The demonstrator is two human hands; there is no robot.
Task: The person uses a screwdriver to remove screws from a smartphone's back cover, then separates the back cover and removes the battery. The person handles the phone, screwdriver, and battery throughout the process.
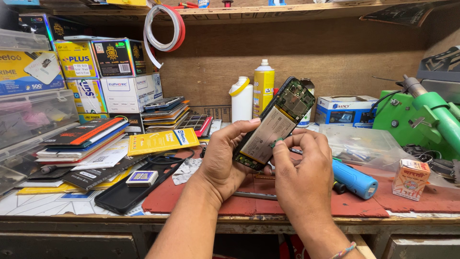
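Above the bench: I am holding an opened phone (274, 123) up off the red mat (191, 192), back cover off, battery and circuit board facing me.
Long axis: it is running on a slant, lower end down at my left palm, upper end with the green board pointing up and to the right, towards the yellow spray can (263, 86).
Left hand (223, 160): I am cradling the lower half from the left, thumb lying along the top edge, fingers wrapping behind; this grip is closed on the phone.
Right hand (299, 168): it is coming in from below and to the right, fingertips pinching at the right edge of the battery, about mid-length; something small and green is showing at the fingertips, too small for me to name.
Nearer hand: the right one is sitting at the working spot; the left is only steadying.
Around me: a blue cylindrical tool (354, 180) is lying just right of my right hand, a black phone case (129, 192) well to the left.
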